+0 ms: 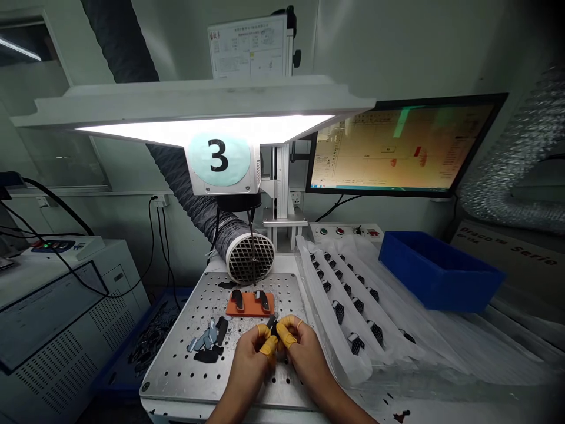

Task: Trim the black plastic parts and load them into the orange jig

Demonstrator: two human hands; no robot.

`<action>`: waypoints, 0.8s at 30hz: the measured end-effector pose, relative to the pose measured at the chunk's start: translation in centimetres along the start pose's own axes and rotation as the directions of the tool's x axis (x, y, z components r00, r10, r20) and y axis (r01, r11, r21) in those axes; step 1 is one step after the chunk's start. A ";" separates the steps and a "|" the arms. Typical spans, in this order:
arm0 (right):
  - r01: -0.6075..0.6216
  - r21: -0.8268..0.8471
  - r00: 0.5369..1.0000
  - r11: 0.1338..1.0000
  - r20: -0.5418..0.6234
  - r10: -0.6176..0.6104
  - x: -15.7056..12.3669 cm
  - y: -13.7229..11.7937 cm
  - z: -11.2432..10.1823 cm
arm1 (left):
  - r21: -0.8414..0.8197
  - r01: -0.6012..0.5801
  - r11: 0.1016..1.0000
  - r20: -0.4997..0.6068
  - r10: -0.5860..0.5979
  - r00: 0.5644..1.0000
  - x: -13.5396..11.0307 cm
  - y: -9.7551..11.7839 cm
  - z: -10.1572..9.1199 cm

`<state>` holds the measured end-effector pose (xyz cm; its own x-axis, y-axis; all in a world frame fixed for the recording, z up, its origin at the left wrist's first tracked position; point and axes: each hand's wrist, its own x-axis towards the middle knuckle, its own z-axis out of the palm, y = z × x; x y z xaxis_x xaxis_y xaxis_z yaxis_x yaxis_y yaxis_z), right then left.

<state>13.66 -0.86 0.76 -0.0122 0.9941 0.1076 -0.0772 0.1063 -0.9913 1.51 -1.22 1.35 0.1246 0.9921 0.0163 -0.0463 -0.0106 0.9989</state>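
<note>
My left hand (256,353) and my right hand (299,341) meet over the perforated metal plate (176,383), both closed on one small black part (272,324). Yellow finger cots cover several fingertips and hide much of the part. Just beyond my hands is an orange fixture block (249,305), bearing two dark curved parts, one at the left (237,300) and one at the right (262,301). To the left of my hands lies a loose pile of grey pieces (206,337) and black pieces (208,355).
A tray (359,371) with rows of small black parts in white foam stands at right, near a blue bin (441,271). A duct mouth (251,259) sits behind the fixture. Overhead hang a lit lamp (207,106) and a machine head marked 3 (223,165). A monitor (397,147) is behind.
</note>
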 end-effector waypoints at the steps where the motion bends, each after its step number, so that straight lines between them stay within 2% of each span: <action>1: 0.002 -0.001 1.000 1.000 0.000 -0.002 0.0 0.0 0.0 | 0.000 0.000 1.000 -0.004 0.000 1.000 0.0 0.1 0.0; 7: -0.006 0.000 1.000 1.000 0.001 0.006 0.1 0.1 0.0 | -0.002 -0.007 1.000 -0.030 0.007 1.000 0.2 0.0 0.1; 24: 0.002 0.003 1.000 1.000 0.002 -0.002 0.1 0.2 0.0 | -0.020 0.005 1.000 -0.012 -0.005 1.000 0.1 -0.1 0.2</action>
<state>13.66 -0.76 0.56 -0.0138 0.9939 0.1096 -0.0798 0.1081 -0.9909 1.69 -1.11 1.28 0.1129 0.9936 0.0103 -0.0655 -0.0029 0.9979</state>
